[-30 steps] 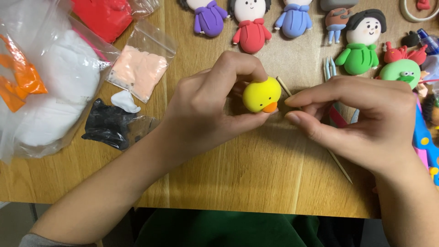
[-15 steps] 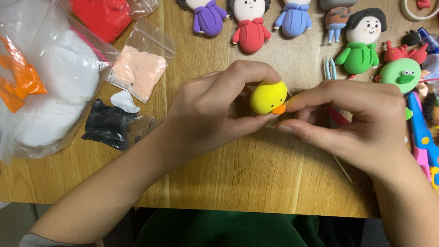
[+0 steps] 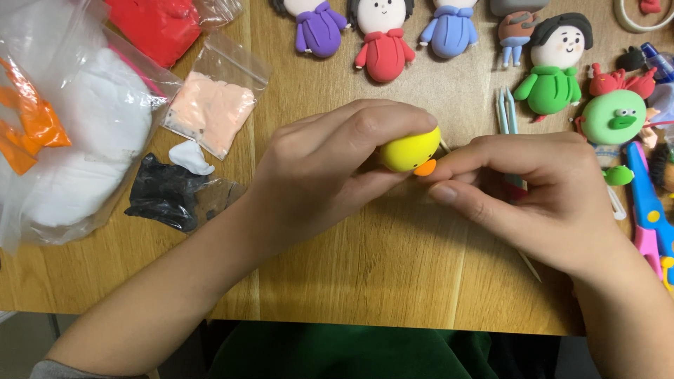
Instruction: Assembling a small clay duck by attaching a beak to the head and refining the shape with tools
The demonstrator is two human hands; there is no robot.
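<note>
Your left hand (image 3: 330, 175) has its fingers curled tight around the yellow clay ball (image 3: 409, 149), held just over the wooden table (image 3: 393, 260). Your right hand (image 3: 533, 196) is pinching the little orange beak (image 3: 425, 168) against the ball's lower side, with the green clay figure (image 3: 554, 77) further back

One camera sits on the person's head and looks straight down, close up, at the wooden table (image 3: 421, 281). The table's near edge runs along the bottom. There is no second view.

Bright, even overhead light, soft shadows, sharp focus, no glare.
</note>
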